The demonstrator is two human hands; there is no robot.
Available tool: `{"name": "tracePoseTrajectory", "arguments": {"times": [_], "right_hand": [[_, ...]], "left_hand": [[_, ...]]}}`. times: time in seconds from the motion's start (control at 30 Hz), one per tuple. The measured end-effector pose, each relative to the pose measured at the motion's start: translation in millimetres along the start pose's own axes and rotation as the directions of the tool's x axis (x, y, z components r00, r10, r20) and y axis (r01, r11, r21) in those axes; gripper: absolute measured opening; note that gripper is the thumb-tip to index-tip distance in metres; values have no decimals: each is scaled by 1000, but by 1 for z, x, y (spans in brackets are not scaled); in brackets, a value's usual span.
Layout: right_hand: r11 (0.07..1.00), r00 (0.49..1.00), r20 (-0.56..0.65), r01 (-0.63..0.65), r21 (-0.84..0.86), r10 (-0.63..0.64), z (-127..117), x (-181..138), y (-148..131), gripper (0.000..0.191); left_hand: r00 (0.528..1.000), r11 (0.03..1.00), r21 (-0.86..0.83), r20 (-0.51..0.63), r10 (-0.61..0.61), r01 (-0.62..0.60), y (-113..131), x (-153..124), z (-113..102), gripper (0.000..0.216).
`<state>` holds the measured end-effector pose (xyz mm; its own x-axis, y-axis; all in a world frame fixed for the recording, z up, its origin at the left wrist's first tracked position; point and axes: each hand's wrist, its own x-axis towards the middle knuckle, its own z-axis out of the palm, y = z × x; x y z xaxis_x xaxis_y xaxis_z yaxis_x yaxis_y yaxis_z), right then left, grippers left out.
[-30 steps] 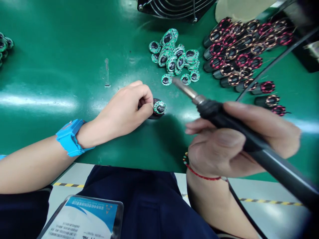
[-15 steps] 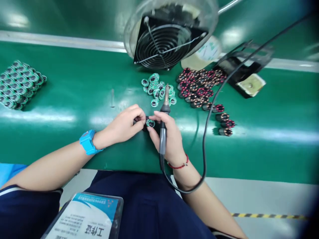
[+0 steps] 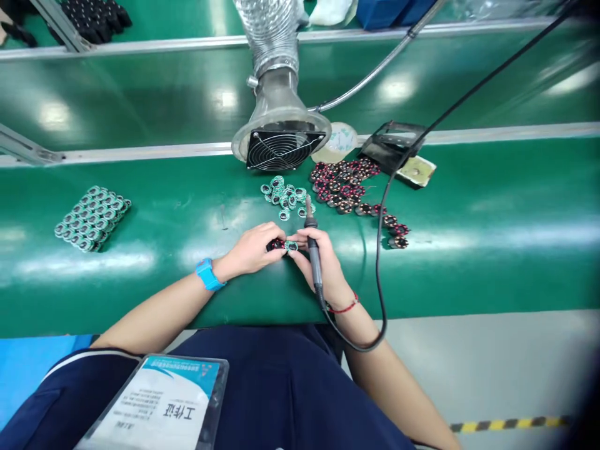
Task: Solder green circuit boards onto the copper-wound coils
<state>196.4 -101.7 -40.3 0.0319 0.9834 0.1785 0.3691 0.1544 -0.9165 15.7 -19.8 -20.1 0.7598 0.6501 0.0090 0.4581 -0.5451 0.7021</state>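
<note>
Bright, even light, apparently from overhead, lays pale streaks of glare along the glossy table [image 3: 492,275] and round reflections on the back panel [image 3: 178,106], while the left hand [image 3: 255,248] and right hand [image 3: 330,265] look fairly crisp and the picture's right edge sinks into dark blur.

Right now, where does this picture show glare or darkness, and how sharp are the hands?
Head view: glare streaks the green table, left and right, and spots the panel behind; head view: the right edge falls into dark blur; head view: left hand, right hand and soldering iron look fairly sharp, but the badge bears some unreadable small print.
</note>
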Motion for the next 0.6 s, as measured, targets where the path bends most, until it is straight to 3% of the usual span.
{"name": "tracePoseTrajectory", "arguments": {"times": [0.3,0.6], "right_hand": [[999,998,-43,-33,18,34,19,-5,0,33],[987,986,-41,159,-37,-160,-3,-7,-9,31]], "left_hand": [[993,998,19,105,57,-59,-4,2,-15,8],[997,998,58,79,9,-13,20,-12,-23,15]]}}
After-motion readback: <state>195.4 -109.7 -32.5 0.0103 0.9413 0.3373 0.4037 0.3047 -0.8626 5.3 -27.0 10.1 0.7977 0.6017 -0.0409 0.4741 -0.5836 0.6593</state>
